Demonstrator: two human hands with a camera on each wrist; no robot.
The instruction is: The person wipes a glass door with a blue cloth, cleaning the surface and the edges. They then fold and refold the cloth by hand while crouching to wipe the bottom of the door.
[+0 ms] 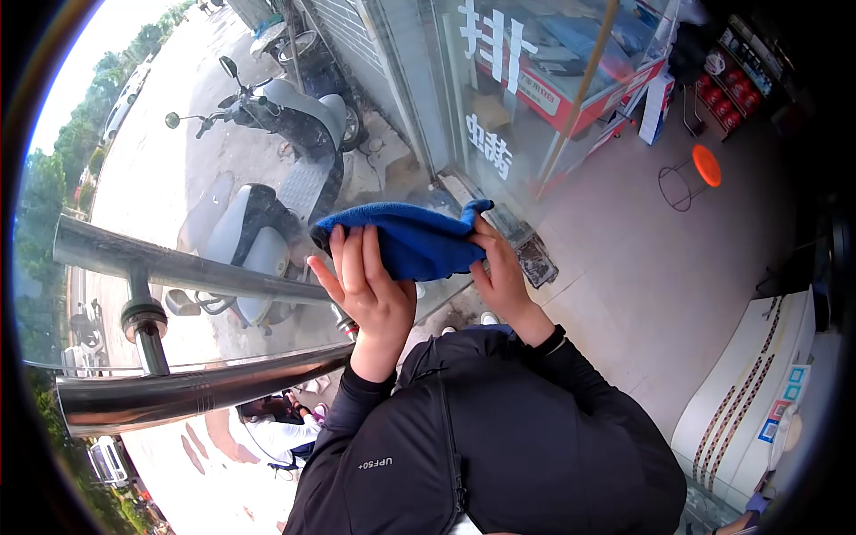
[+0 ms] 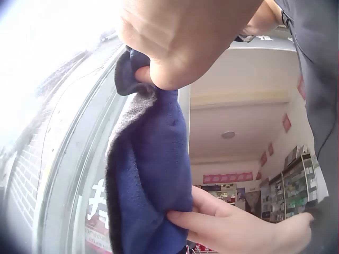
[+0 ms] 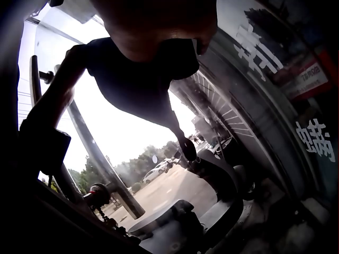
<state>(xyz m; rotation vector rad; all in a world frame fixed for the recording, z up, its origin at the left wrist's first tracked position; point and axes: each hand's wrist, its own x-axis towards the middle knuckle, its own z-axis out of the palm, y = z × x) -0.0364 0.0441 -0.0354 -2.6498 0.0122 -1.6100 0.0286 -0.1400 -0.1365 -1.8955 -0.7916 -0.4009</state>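
Note:
A blue cloth with a dark edge is stretched between both hands in front of the chest. My left hand pinches its left end, with several fingers laid over the near side. At the other end, my right hand grips the cloth between thumb and fingers. In the left wrist view, the cloth hangs in folds below the left hand, and the right hand pinches its lower side. The cloth is a dark silhouette in the right wrist view, under the right hand.
A metal door handle on a glass door stands close to the left arm. Behind the glass, a scooter is parked outside. White-lettered glass rises ahead. An orange stool and a white curved case stand on the right.

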